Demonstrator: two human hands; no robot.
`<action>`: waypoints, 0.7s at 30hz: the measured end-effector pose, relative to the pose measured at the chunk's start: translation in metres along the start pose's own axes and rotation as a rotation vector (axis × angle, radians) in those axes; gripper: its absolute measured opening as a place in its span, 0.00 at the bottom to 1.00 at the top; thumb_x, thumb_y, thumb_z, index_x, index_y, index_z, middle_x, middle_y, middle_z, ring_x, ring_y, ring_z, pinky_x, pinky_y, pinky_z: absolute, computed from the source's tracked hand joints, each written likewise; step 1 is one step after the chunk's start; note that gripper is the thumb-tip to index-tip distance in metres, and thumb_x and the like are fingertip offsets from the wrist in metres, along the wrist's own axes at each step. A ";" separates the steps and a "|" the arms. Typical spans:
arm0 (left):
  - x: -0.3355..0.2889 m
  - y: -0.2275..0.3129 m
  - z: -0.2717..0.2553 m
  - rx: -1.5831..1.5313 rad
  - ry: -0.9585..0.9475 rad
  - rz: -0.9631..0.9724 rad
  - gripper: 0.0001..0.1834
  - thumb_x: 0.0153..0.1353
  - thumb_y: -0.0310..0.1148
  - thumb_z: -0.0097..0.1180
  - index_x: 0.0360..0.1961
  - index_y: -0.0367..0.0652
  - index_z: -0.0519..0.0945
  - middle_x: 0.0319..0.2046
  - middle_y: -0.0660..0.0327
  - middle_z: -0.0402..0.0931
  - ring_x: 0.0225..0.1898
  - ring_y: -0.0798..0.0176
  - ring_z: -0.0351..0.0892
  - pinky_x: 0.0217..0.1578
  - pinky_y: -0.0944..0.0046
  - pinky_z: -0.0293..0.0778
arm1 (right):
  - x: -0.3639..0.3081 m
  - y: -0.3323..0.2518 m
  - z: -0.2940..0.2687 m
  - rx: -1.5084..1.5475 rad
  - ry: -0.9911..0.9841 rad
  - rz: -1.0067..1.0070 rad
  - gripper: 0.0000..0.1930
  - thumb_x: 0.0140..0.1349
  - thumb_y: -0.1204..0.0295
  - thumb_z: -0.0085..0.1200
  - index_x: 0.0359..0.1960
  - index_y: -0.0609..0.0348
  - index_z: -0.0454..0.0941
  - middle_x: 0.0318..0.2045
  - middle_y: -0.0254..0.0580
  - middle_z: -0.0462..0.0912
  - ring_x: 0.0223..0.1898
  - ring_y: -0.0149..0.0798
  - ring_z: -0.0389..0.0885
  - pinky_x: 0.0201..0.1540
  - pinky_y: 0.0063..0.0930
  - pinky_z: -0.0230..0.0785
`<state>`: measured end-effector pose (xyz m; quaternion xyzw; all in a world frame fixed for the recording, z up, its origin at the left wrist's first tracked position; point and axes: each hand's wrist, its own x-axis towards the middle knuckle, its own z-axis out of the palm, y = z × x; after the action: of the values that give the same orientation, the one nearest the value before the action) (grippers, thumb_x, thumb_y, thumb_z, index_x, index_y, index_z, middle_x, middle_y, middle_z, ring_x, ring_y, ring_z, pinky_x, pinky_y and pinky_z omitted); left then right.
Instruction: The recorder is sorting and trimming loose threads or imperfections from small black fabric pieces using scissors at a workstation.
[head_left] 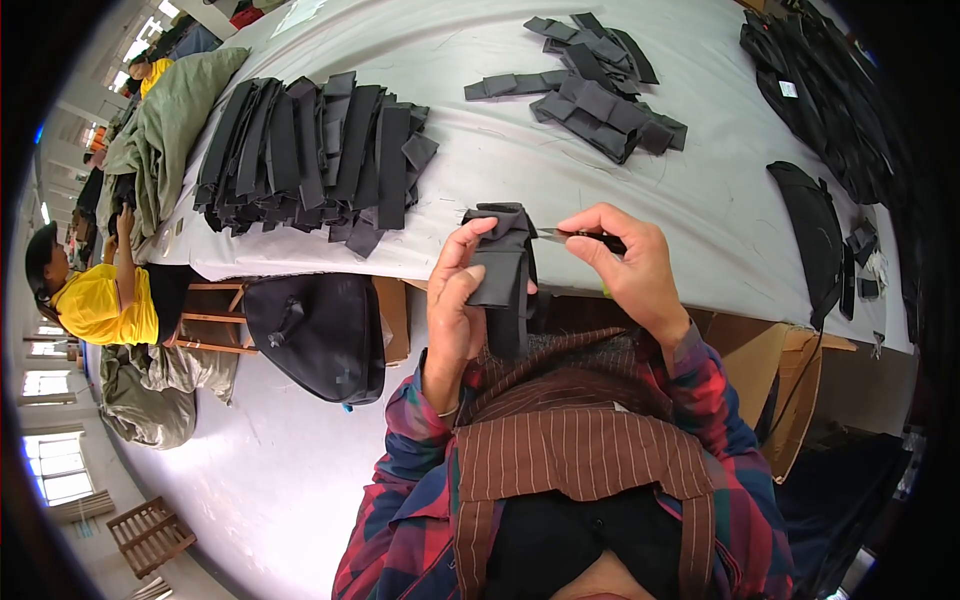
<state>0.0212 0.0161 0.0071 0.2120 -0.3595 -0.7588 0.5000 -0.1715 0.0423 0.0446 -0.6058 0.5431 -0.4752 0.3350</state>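
My left hand (pixel 452 305) grips a folded black fabric strip (pixel 503 278) in front of my apron, by the near edge of the table. Its thumb presses on the front of the cloth, and a length of the strip hangs below. My right hand (pixel 632 268) is closed round small thread snips (pixel 606 241) with dark handles. Their thin metal blades point left and meet the right edge of the strip near its top. Whether they touch a thread there is too small to tell.
On the pale cloth-covered table (pixel 480 150) lie a thick row of black strips (pixel 310 150) at left and a looser heap (pixel 600 95) farther back. Black bags (pixel 815 100) lie at right. Below stand a black case (pixel 315 335) and a cardboard box (pixel 745 365). A person in yellow (pixel 110 300) works at left.
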 end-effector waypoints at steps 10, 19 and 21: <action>0.001 0.000 -0.003 -0.202 -0.032 -0.009 0.20 0.66 0.45 0.41 0.51 0.42 0.65 0.38 0.47 0.75 0.33 0.51 0.78 0.37 0.55 0.76 | -0.010 0.011 0.008 0.104 -0.040 0.000 0.07 0.56 0.73 0.56 0.35 0.62 0.79 0.27 0.36 0.82 0.28 0.26 0.76 0.34 0.20 0.67; -0.002 -0.005 -0.015 -0.326 0.000 -0.065 0.24 0.61 0.49 0.50 0.54 0.49 0.66 0.47 0.58 0.68 0.47 0.57 0.69 0.46 0.50 0.68 | -0.012 -0.003 0.012 0.123 -0.070 0.060 0.07 0.57 0.74 0.54 0.37 0.64 0.78 0.28 0.36 0.80 0.30 0.25 0.74 0.36 0.19 0.66; 0.001 -0.002 -0.018 -0.348 0.004 -0.064 0.21 0.59 0.34 0.56 0.52 0.49 0.65 0.44 0.60 0.69 0.47 0.59 0.71 0.50 0.50 0.68 | -0.013 -0.005 0.014 0.136 -0.098 0.085 0.07 0.58 0.76 0.53 0.38 0.66 0.77 0.29 0.33 0.79 0.32 0.23 0.72 0.38 0.18 0.65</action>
<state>0.0318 0.0101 -0.0064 0.1352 -0.2148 -0.8247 0.5055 -0.1560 0.0541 0.0418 -0.5807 0.5177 -0.4661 0.4213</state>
